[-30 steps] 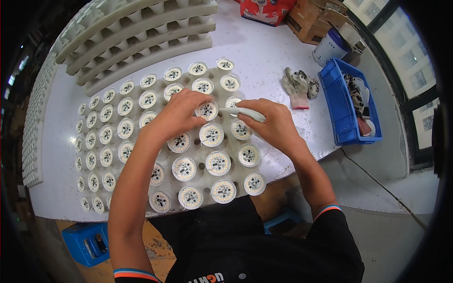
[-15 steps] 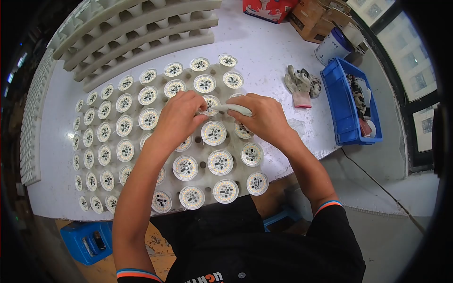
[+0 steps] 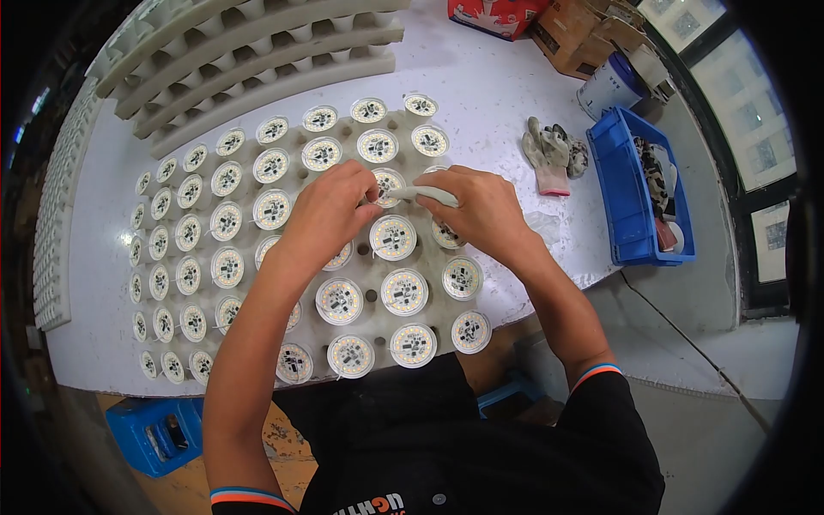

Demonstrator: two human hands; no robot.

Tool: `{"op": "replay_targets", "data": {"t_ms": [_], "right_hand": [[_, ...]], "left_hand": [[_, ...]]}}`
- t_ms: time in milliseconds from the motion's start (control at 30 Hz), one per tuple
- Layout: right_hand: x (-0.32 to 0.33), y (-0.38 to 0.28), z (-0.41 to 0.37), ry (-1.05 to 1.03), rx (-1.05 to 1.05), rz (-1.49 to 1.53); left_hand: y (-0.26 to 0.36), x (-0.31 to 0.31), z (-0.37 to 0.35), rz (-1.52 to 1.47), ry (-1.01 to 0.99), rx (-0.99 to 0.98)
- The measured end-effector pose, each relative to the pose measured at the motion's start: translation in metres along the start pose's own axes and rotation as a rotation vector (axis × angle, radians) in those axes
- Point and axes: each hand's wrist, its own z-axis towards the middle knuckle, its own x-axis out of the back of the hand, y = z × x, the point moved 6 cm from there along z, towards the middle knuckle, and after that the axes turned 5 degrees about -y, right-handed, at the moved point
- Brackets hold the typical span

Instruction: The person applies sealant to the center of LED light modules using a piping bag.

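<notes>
My right hand (image 3: 476,206) is closed around a pale grey tapered tool (image 3: 435,195). The tool's tip points left over a round LED board (image 3: 388,184) in a white cup. At the left edge of that same board, my left hand (image 3: 339,202) has its thumb and fingertips pinched together; what they hold is too small to make out. Rows of similar LED boards, dotted with yellow LEDs and small dark parts, sit in a pale holed tray (image 3: 369,273). Just below my hands is another LED board (image 3: 393,238). My left forearm hides part of the rows.
Pale trays (image 3: 257,64) stand stacked at the back left. To the right lie work gloves (image 3: 548,154), beside a blue crate (image 3: 608,189) with assorted items. A white tub (image 3: 611,86) and cardboard box (image 3: 584,39) stand behind. A blue stool (image 3: 137,438) is below the table edge.
The view has shifted slightly. Both hands stay at the same LED board, and the tool in my right hand lies a little flatter, its tip still over the board.
</notes>
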Motion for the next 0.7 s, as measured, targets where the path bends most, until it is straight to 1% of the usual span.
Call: {"op": "replay_targets", "data": {"t_ms": [700], "right_hand": [[-0.0004, -0.0042, 0.0031, -0.012, -0.001, -0.027]], "left_hand": [[0.0002, -0.0008, -0.0001, 0.005, -0.01, -0.006]]}}
